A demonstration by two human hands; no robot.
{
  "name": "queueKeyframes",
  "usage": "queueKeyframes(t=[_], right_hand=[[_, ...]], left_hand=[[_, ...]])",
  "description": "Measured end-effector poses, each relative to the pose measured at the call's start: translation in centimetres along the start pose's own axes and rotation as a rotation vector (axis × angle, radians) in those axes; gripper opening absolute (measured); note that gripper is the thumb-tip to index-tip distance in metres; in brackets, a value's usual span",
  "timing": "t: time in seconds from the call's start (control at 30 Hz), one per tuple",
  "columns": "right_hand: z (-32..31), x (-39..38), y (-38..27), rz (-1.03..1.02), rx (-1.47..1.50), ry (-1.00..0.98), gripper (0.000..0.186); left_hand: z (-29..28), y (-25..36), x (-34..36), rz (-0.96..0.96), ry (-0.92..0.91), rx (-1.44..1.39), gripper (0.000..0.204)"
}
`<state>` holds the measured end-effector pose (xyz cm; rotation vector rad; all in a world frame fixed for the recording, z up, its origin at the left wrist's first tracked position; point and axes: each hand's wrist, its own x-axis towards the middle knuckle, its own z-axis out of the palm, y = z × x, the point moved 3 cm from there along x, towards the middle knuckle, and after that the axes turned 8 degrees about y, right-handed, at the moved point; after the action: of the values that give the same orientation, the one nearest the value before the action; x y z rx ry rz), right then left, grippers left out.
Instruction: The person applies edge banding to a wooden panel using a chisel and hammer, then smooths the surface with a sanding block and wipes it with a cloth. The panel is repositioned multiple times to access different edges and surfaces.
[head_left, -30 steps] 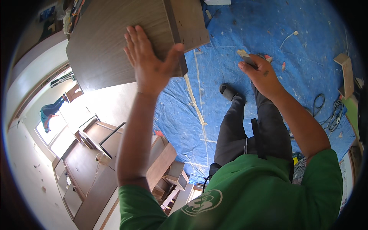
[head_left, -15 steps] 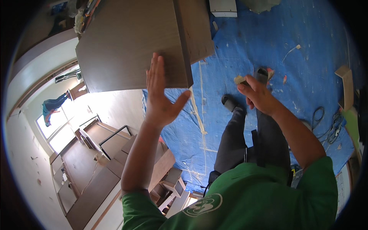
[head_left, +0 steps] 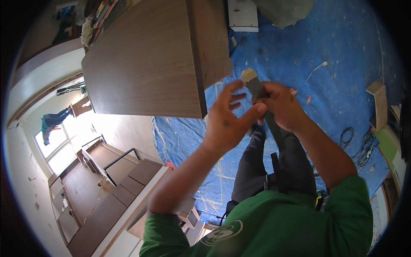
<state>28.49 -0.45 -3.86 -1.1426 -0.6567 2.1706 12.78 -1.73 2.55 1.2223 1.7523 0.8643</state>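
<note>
My right hand (head_left: 282, 107) grips a long, narrow dark-grey strip (head_left: 253, 85) with a pale tan, rough-looking top end, held upright in the picture over my legs. Beside it my left hand (head_left: 229, 120) has its fingers apart and curved toward the strip; its thumb reaches over to the strip by the right fingers, and whether it touches I cannot tell. Up and left of both hands stands a large brown wood-grain panel or cabinet (head_left: 141, 64), with a side face at its right edge.
Blue sheeting (head_left: 342, 51) covers the floor. A white box (head_left: 243, 15) lies at the top, an angled board (head_left: 379, 105) and coiled cables (head_left: 368, 145) at the right. At left are cabinets (head_left: 107, 192) and a distant person (head_left: 51, 124) by the window.
My left hand has come off the brown panel and moved right toward the strip. My right hand has raised the strip, showing more of its length. My feet are now mostly hidden.
</note>
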Motion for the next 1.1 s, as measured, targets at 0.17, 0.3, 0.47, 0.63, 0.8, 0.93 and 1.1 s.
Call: queueKeyframes(t=[0.17, 0.3, 0.47, 0.63, 0.8, 0.93, 1.1], right_hand=[[-1.5, -0.8, -0.3, 0.092, 0.048, -0.054, 0.013], [-2.9, -1.6, -1.7, 0.129, 0.041, 0.023, 0.022], [-5.5, 0.3, -0.5, -0.044, -0.104, 0.130, 0.042], [-5.4, 2.3, -0.5, -0.229, -0.421, 0.241, 0.029], [0.3, 5.4, -1.3, -0.634, -0.616, 0.056, 0.023], [6.1, 6.7, -0.4, -0.968, -0.781, -0.175, 0.029], [6.6, 8.1, 0.7, -1.108, -0.811, -0.255, 0.037]], left_hand=[[2.2, -2.7, -0.1, -0.263, 0.015, -0.302, 0.025], [1.6, -8.9, -1.4, -0.085, -0.215, 0.225, 0.027], [1.4, -5.1, -5.5, 0.104, -0.537, 0.567, 0.028], [-4.2, 0.8, -2.6, 0.395, -0.340, 0.369, 0.027], [-14.2, 1.4, 15.1, 0.460, 0.294, 0.686, 0.035], [-17.4, -2.5, 24.0, 0.483, 0.518, 0.765, 0.057], [-15.6, -2.5, 24.9, 0.433, 0.456, 0.762, 0.066]])
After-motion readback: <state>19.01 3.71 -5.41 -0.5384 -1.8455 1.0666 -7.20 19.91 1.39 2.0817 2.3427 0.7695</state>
